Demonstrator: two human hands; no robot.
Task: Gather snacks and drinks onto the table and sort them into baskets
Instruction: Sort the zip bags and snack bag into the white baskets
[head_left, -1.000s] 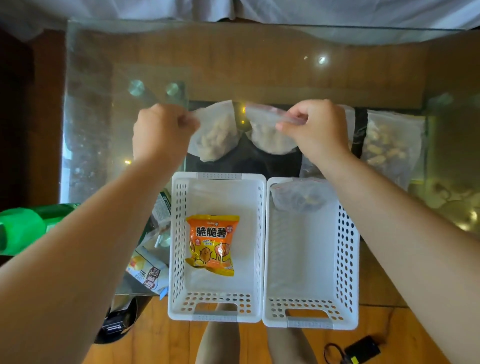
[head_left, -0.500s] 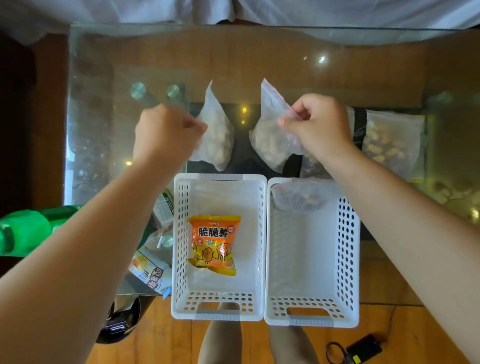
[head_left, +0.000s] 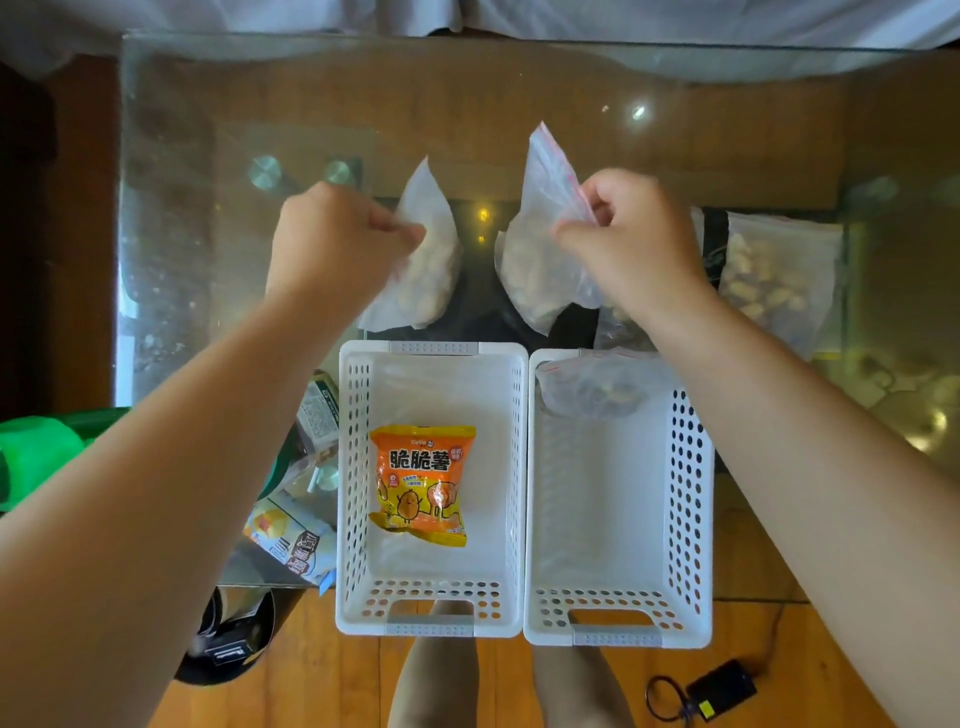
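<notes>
left hand is closed, fingers pinching the edge of a clear bag of pale snacks, held above the glass table at roughly 11 o'clock from the centre of the frame. right hand is likewise closed, pinching the red-striped seal of a second clear bag, at about 1 o'clock. both bags hang tilted with their filled ends low, apart from each other, and beyond the far rims of the baskets.

two white perforated baskets sit side by side, touching, at the near edge of the table and overhanging it. left basket, at 6 to 7 o'clock, holds one orange snack packet lying flat near its middle. right basket, at 5 o'clock, holds one clear bag of dark contents resting against its far end.

at 2 o'clock a further clear bag of nuts lies flat on the glass, well clear of the right hand. another bag lies partly hidden behind the right wrist; contents cannot be told.

at 8 o'clock, beside the left basket, printed snack packets lie on the table, partly covered by the left forearm. a green object sits at 9 o'clock, identity unclear. a small black device with a cable rests on the wooden floor at 5 o'clock.
</notes>
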